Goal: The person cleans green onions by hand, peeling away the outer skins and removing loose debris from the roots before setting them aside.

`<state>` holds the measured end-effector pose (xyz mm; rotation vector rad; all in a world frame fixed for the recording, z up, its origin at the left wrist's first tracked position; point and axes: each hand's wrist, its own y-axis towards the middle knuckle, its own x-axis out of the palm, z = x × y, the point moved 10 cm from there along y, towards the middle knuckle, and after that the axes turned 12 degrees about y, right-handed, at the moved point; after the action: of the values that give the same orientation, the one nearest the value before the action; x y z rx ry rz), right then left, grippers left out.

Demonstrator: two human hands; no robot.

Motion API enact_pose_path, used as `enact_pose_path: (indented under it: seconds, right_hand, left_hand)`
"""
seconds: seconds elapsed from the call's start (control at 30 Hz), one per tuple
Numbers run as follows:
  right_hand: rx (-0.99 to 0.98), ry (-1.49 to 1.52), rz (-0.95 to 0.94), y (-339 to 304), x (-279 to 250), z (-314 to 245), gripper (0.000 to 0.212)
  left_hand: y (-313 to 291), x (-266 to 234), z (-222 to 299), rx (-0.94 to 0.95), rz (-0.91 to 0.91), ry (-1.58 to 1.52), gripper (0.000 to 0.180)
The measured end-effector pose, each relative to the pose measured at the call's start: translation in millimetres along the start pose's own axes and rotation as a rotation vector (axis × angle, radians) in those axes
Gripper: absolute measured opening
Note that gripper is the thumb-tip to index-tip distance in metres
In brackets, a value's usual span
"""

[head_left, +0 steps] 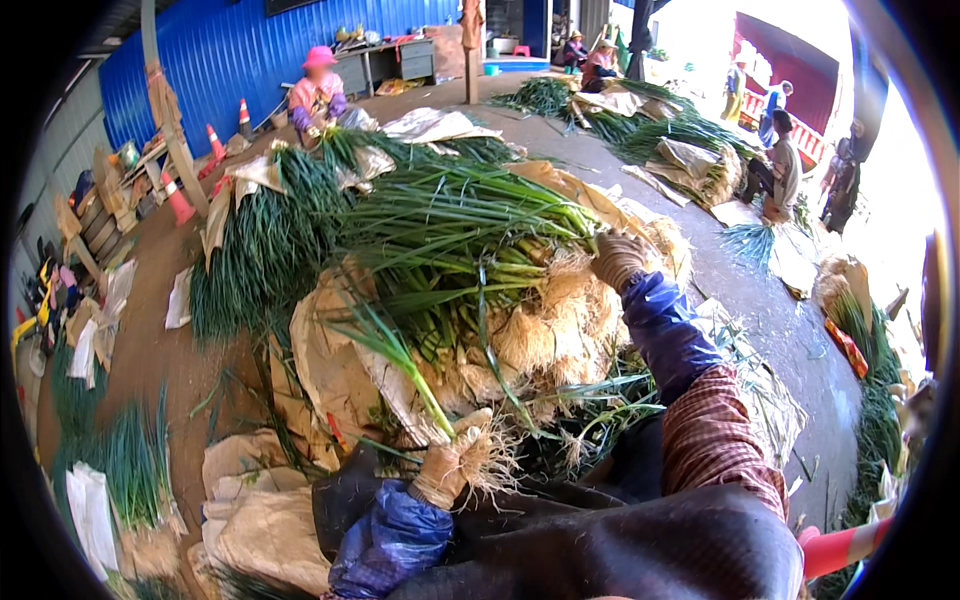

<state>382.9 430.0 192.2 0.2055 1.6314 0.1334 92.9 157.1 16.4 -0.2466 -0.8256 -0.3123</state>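
Note:
My left hand (445, 472), in a tan glove and blue sleeve cover, is closed round the root end of a few green onions (425, 392) near my lap. Their pale roots hang out beside the glove, and the leaves point up and away to the left. My right hand (622, 260), gloved too, reaches forward to the right edge of a big heap of green onions (460, 220). Its fingers curl over the stalk bases there; the fingertips are partly hidden. Bushy, straw-coloured roots (560, 320) face me along the near side of the heap.
Brown sacking (330, 310) lies under the heap. A co-worker in a pink hat (320, 58) sits beyond more onions at the far left. Other people sit or stand at the far right. Onion bundles (135, 475) lie at left, and a traffic cone (845, 548) is close on my right.

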Motion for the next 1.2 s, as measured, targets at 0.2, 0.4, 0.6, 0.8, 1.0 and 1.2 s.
enact_pose_path:
  seconds: [0.2, 0.4, 0.6, 0.8, 1.0, 1.2]
  right_hand:
    - [-0.159, 0.076, 0.192, -48.8, -65.3, -43.5, 0.021]
    - [-0.147, 1.093, 0.328, -154.7, -4.3, -24.3, 0.035]
    - [0.478, 2.219, -0.463, -151.6, 127.7, -22.9, 0.036]
    - [-0.065, 2.253, -0.757, -163.4, 59.1, -58.3, 0.028]
    - [-0.614, 1.810, -0.731, -260.8, -57.2, -145.0, 0.025]
    - [-0.063, 1.747, -0.792, -228.3, 44.4, -134.6, 0.021]
  left_hand:
    - [-12.5, -7.9, 9.7, 0.009, 0.186, 0.127, 0.037]
    - [-5.7, 15.1, 14.2, 0.014, 0.174, 0.231, 0.039]
    - [-1.7, 7.9, 2.8, 0.035, 0.139, 0.178, 0.038]
    - [-1.2, 9.3, 10.0, 0.055, 0.109, 0.148, 0.035]
    - [-3.8, -1.1, 3.9, -0.012, 0.181, 0.129, 0.035]
    - [-5.0, 13.3, 17.6, 0.119, 0.153, 0.156, 0.034]
